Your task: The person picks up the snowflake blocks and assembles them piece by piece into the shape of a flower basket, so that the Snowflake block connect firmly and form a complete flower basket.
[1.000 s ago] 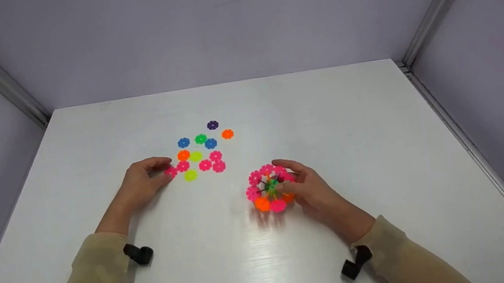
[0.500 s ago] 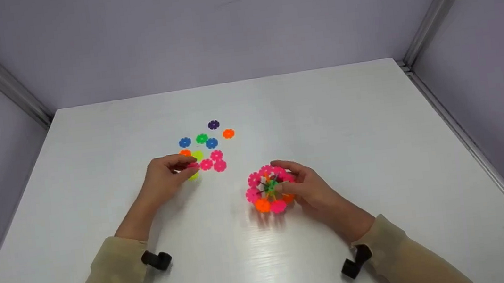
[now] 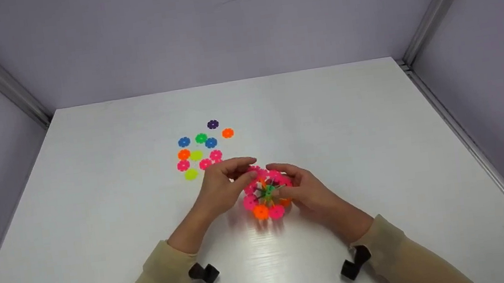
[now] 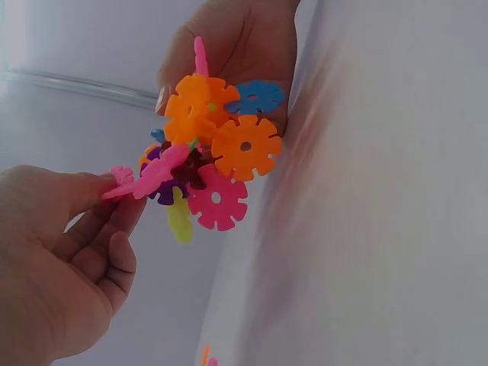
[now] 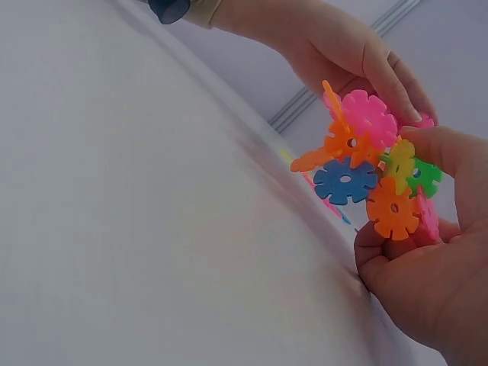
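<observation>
My right hand [image 3: 317, 195] grips a ball-like cluster of interlocking plastic snowflake discs [image 3: 261, 212] near the table's middle. Pink and orange discs make up most of its outside in the head view; a blue disc [image 5: 345, 181] and a green disc [image 5: 427, 180] show in the right wrist view. At the cluster's upper left, my left hand [image 3: 221, 187] pinches a pink snowflake disc [image 4: 122, 177] between thumb and forefinger. That disc overlaps another pink one [image 4: 162, 171] of the cluster in the left wrist view. The left fingers partly cover it from above.
Several loose snowflake discs lie flat on the white table [image 3: 350, 125], left of and behind the cluster: a purple one [image 3: 213, 124], an orange one [image 3: 228, 133], a yellow one [image 3: 191, 174] and others. My left hand overlaps some pink ones. A grey wall [image 3: 220, 31] rises behind the table.
My left hand has picked up a pink disc at the left of the loose pile and carried it rightward to the cluster. The right hand stays nearly in place; the cluster has tilted slightly.
</observation>
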Motion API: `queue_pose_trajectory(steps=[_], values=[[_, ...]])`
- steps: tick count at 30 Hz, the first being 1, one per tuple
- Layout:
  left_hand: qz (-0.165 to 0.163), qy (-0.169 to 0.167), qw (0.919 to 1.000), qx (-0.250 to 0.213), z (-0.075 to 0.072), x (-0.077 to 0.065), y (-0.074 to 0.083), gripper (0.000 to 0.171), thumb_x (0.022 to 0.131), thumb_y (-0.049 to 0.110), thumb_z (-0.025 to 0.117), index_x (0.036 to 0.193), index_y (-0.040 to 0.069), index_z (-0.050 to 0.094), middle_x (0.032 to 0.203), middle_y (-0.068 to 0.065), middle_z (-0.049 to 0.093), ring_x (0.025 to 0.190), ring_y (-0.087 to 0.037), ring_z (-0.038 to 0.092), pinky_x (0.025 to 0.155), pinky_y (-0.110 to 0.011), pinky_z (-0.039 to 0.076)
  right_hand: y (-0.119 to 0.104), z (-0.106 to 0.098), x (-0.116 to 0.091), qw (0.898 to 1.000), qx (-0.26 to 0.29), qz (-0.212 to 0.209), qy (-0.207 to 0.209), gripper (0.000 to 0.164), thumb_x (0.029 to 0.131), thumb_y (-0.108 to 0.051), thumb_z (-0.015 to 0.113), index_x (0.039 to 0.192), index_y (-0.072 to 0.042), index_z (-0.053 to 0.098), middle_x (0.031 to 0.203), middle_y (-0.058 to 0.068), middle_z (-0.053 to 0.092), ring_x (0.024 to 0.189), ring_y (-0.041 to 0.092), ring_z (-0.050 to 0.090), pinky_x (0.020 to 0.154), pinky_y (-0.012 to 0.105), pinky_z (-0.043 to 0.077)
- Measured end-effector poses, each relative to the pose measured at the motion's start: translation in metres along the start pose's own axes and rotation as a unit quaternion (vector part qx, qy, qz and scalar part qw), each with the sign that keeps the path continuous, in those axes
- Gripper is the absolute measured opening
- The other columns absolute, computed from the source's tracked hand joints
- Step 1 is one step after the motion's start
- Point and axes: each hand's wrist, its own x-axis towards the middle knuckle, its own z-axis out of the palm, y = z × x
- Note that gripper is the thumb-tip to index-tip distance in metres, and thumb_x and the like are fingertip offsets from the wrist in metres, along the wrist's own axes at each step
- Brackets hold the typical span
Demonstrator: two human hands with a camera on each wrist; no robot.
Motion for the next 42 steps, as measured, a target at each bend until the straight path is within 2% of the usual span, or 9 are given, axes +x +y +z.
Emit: queue_pose_trajectory(steps=[7,12,19,25,29,33,38,42], values=[[0.005,0.001,1.0000,-0.008,0.007,-0.003,-0.003,0.017,0.100,0.018,0.077,0.115,0.012,0.083,0.102,0.005,0.080,0.082,-0.019,0.068,0.072,-0.027,0.059,0.000,0.001,-0.002,1.000,0.016,-0.007,0.003,0.071,0.094,0.001,0.071,0.158,0.001,0.041,0.143,0.018,0.060,0.126,0.029,0.064,0.103,0.035,0.055],[0.009,-0.003,0.9999,-0.008,0.007,-0.004,-0.003,0.018,0.100,0.020,0.077,0.115,0.013,0.084,0.102,0.006,0.080,0.079,-0.021,0.063,0.069,-0.025,0.054,0.000,0.000,-0.004,1.000,0.016,-0.004,0.011,0.069,0.094,0.001,0.071,0.158,-0.001,0.044,0.144,0.018,0.060,0.127,0.028,0.064,0.103,0.035,0.055],[0.021,-0.013,0.9996,-0.010,0.010,-0.006,-0.003,0.016,0.100,0.020,0.078,0.114,0.018,0.085,0.095,0.007,0.080,0.074,-0.021,0.059,0.065,-0.025,0.050,-0.001,-0.001,-0.005,1.000,0.006,-0.010,0.015,0.067,0.095,-0.001,0.072,0.157,0.001,0.045,0.144,0.017,0.062,0.126,0.028,0.064,0.102,0.034,0.056],[0.004,-0.013,0.9998,-0.017,0.012,-0.005,-0.005,0.016,0.099,0.020,0.079,0.114,0.017,0.085,0.091,0.006,0.078,0.071,-0.022,0.056,0.061,-0.023,0.045,-0.003,-0.003,-0.006,0.999,-0.022,-0.012,0.029,0.067,0.094,-0.004,0.074,0.156,0.001,0.048,0.141,0.016,0.064,0.124,0.027,0.065,0.101,0.033,0.056],[-0.005,-0.008,0.9998,-0.018,0.014,-0.005,-0.004,0.017,0.098,0.021,0.080,0.113,0.016,0.085,0.095,0.006,0.079,0.075,-0.020,0.062,0.065,-0.022,0.051,-0.003,-0.005,-0.006,0.999,-0.001,-0.009,0.034,0.068,0.095,-0.004,0.074,0.157,-0.001,0.047,0.141,0.016,0.064,0.124,0.027,0.065,0.100,0.033,0.057],[-0.003,0.015,0.9998,-0.013,0.016,-0.006,-0.005,0.016,0.097,0.018,0.080,0.112,0.013,0.084,0.100,0.004,0.080,0.080,-0.019,0.070,0.072,-0.026,0.060,-0.002,-0.004,-0.006,0.999,0.041,-0.011,0.025,0.071,0.098,-0.004,0.072,0.161,-0.002,0.040,0.146,0.016,0.059,0.128,0.028,0.062,0.104,0.034,0.055],[-0.015,0.062,0.9980,-0.001,0.018,-0.008,-0.009,0.017,0.096,0.016,0.081,0.113,0.011,0.083,0.101,0.003,0.080,0.087,-0.016,0.072,0.078,-0.029,0.062,0.000,-0.003,-0.005,0.997,0.079,-0.021,0.009,0.078,0.098,-0.003,0.072,0.164,-0.002,0.031,0.151,0.020,0.053,0.134,0.031,0.059,0.108,0.038,0.052],[-0.023,0.068,0.9974,-0.006,0.020,-0.008,-0.008,0.017,0.096,0.016,0.081,0.112,0.011,0.083,0.102,0.001,0.080,0.090,-0.018,0.072,0.081,-0.029,0.062,0.000,-0.003,-0.006,0.996,0.081,-0.021,0.017,0.080,0.097,-0.002,0.074,0.165,-0.003,0.031,0.151,0.022,0.053,0.132,0.031,0.060,0.106,0.039,0.053]])
